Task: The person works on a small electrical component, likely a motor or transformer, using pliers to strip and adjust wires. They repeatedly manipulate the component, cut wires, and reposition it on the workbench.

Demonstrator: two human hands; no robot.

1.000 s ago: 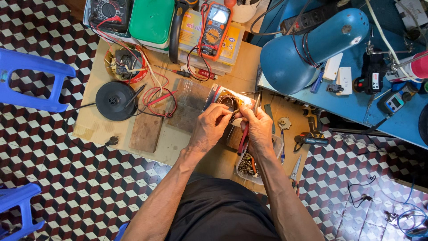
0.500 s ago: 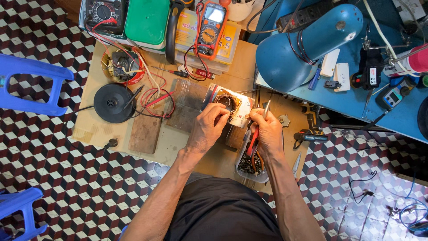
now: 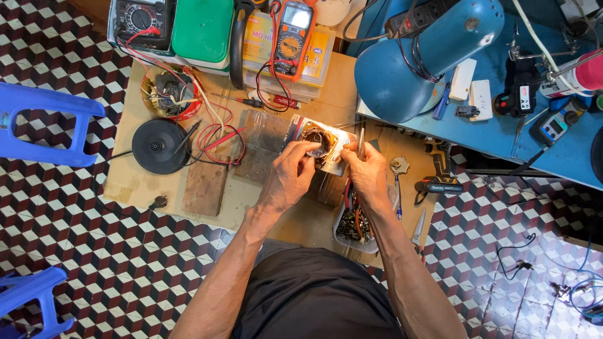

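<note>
Fingers (image 3: 306, 152) of the left hand (image 3: 290, 179) curl closed around a small motor with copper windings (image 3: 320, 145), pinching its near edge and tilting the open face up into the lamplight, probably so the coil can be seen. The right hand (image 3: 367, 174) steadies the motor's other side, its fingers wrapped shut on a thin metal tool (image 3: 361, 139) that stands upright just beside the windings. The motor sits above the middle of the bench (image 3: 138, 182), which is a low board of pale wood. Near the right wrist lies a clear tub of small parts (image 3: 355, 227). Farther left are a wooden block (image 3: 205, 186), a black disc (image 3: 156, 146) and tangled red leads (image 3: 221, 133); an orange meter (image 3: 294, 37) sits at the back. A big blue lamp (image 3: 427, 56) leans in from the right. Checkered tile floor (image 3: 75, 251) surrounds everything, with blue plastic stools (image 3: 44, 122) on the left.
</note>
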